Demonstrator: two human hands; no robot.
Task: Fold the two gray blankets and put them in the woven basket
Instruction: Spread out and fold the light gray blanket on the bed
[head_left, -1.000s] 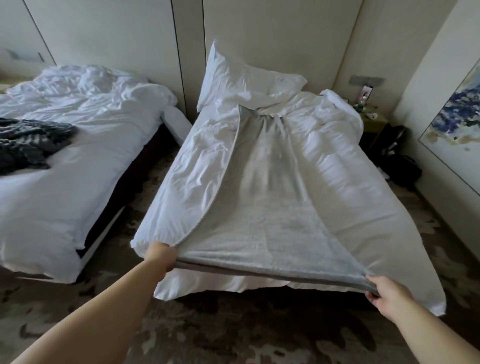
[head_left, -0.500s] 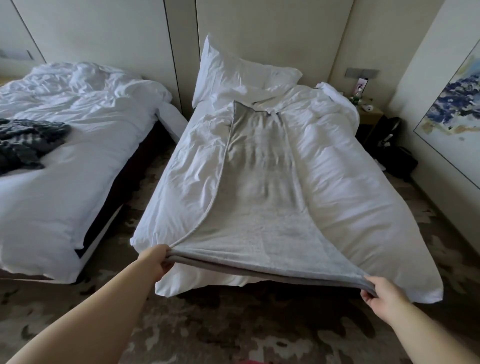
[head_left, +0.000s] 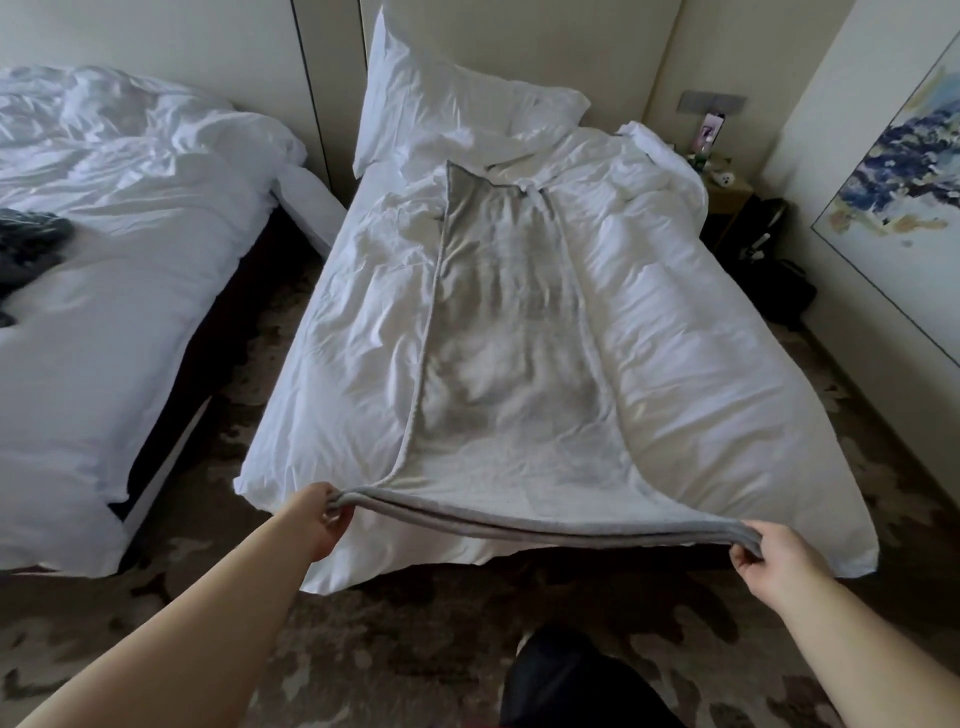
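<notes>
Head view: no brand, label or writing can be read anywhere.

A gray blanket (head_left: 511, 332) lies in a long strip down the middle of the right bed (head_left: 691, 364), on top of its white duvet. The blanket's long axis runs from the foot edge of the bed up toward the pillow (head_left: 457, 104) at the head; its far end stops just short of the pillow, and it looks folded lengthwise, with two layers showing at the near edge.

The left hand (head_left: 317, 522) is closed on the blanket's near left corner at the bed's foot edge. The right hand (head_left: 763, 553) pinches the near right corner, thumb on top. Between them the near edge hangs in a shallow sag just off the foot edge.

A second, darker blanket (head_left: 28, 244) lies crumpled at the left edge of the left bed (head_left: 135, 270), partly cut off by the frame.

The basket is not seen.
</notes>
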